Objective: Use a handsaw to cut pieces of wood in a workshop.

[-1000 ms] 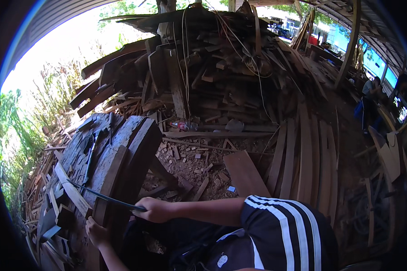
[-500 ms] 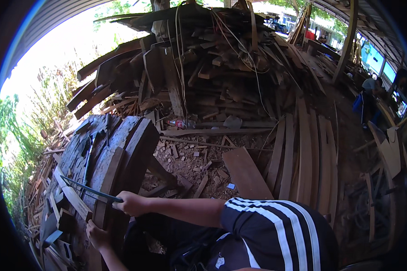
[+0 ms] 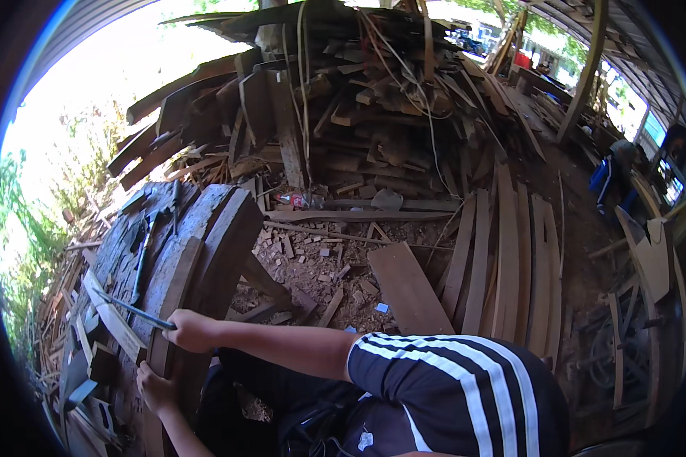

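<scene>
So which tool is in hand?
The thin tool, gripped in the right hand and slanting over the pale strip; the long-handled tool lies on the bench.

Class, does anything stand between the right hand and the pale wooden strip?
Only the thin tool that the right hand holds, extending over to the pale wooden strip; nothing else visible stands in the way.

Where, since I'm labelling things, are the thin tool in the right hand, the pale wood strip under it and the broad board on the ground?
Thin tool (image 3: 135, 310): head view, midway along it.
Pale wood strip (image 3: 117, 323): head view, upper face.
Broad board (image 3: 409, 289): head view, middle of its top face.
</scene>
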